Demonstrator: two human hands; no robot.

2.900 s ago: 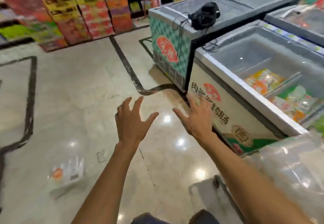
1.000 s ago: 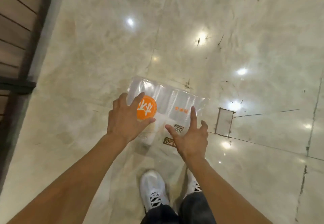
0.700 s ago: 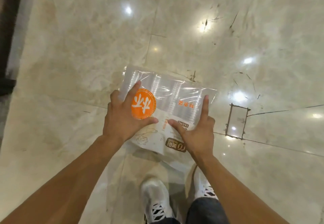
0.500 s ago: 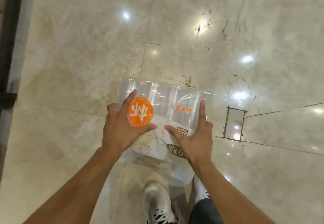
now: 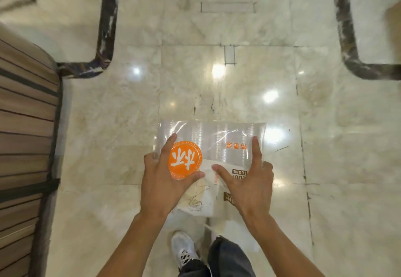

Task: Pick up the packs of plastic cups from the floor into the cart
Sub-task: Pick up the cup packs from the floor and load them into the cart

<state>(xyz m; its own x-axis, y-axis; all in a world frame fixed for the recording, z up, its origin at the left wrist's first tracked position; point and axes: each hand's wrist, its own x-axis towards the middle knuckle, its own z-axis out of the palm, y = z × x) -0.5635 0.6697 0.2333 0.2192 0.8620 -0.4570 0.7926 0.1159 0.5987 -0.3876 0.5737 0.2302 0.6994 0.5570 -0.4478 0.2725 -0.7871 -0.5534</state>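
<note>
Grip: my left hand and right hand each clasp a near corner of the pack of plastic cups, thumbs on top and index fingers laid along its sides. The pack is held between them above the marble floor, clear of it as far as I can judge. A slatted wooden unit stands to the left. No cart is in view. Advice: keep the pack level, squeeze lightly since the film looks slippery, and locate the cart before turning.

pack of plastic cups | orange "杯" disc, "特惠装", "160ML", all upside down
</note>
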